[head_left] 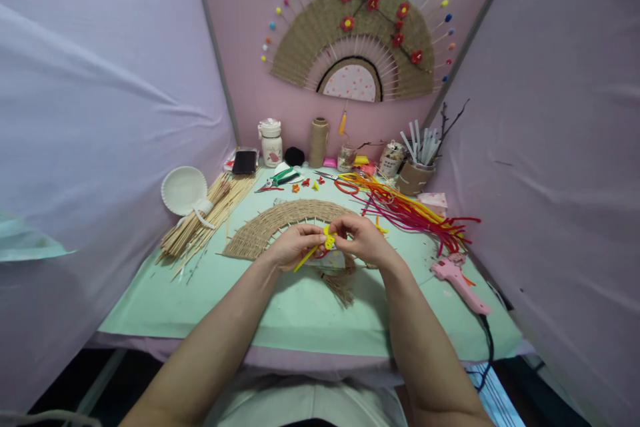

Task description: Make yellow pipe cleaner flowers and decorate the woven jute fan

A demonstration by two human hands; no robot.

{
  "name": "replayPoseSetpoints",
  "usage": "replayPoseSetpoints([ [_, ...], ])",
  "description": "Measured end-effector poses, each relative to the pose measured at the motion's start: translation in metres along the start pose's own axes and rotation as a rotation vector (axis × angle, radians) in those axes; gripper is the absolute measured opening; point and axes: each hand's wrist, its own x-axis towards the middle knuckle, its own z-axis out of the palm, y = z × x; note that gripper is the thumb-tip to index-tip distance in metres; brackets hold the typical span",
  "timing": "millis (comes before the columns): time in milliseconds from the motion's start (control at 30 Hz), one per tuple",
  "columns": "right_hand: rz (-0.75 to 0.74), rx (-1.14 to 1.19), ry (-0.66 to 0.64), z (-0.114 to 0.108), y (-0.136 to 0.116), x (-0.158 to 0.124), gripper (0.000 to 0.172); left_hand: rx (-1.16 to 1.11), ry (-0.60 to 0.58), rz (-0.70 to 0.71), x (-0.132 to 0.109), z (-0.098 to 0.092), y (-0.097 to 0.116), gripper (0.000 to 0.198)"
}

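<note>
Between my fingertips is a yellow pipe cleaner (329,239), bent into small loops with a straight tail pointing down to the left. My left hand (296,245) is closed and pinches it from the left. My right hand (361,237) pinches the looped part from the right, fingers closed. Just beneath both hands lies a woven twine fan (260,230), partly covered by them. A twine tassel (337,288) hangs from its lower middle. Some red shows under the yellow loops; I cannot make out what it belongs to.
Bamboo sticks (200,227) lie in a bundle at left beside a white paper plate (184,191). Green-handled pliers (283,177), scissors (345,185) and small bent flowers (306,183) sit behind the fan. Coloured pipe cleaners (410,207) and a corded pink glue gun (461,283) are at right.
</note>
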Motion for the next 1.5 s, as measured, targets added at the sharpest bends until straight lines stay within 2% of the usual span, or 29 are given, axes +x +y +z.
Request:
replayPoseSetpoints([
  [300, 0.01, -0.021, -0.007, 0.001, 0.002, 0.0, 0.008, 0.041, 0.002, 0.033, -0.001, 0.0, 0.002, 0.023],
  [467, 0.002, -0.038, 0.004, 0.003, 0.002, 0.001, 0.01, 0.105, 0.076, 0.032, 0.0, -0.002, 0.001, 0.025],
  [733, -0.018, -0.028, 0.043, 0.003, 0.008, 0.004, 0.016, 0.154, 0.183, 0.165, 0.007, -0.005, -0.008, 0.03],
  [867, -0.101, -0.041, 0.022, 0.002, 0.003, 0.004, 0.017, 0.167, 0.138, 0.172, 0.01, -0.01, -0.012, 0.03],
  [1033, -0.127, -0.072, 0.005, 0.002, 0.0, 0.004, 0.017, 0.117, 0.067, 0.153, 0.008, -0.01, -0.011, 0.029],
  [1267, -0.186, -0.143, 0.037, 0.001, 0.003, 0.003, 0.01, 0.102, 0.06, 0.126, 0.001, -0.004, 0.0, 0.028],
  [1500, -0.297, -0.179, 0.012, 0.001, 0.002, 0.003, 0.012, 0.122, -0.005, 0.059, 0.001, -0.012, 0.002, 0.032],
])
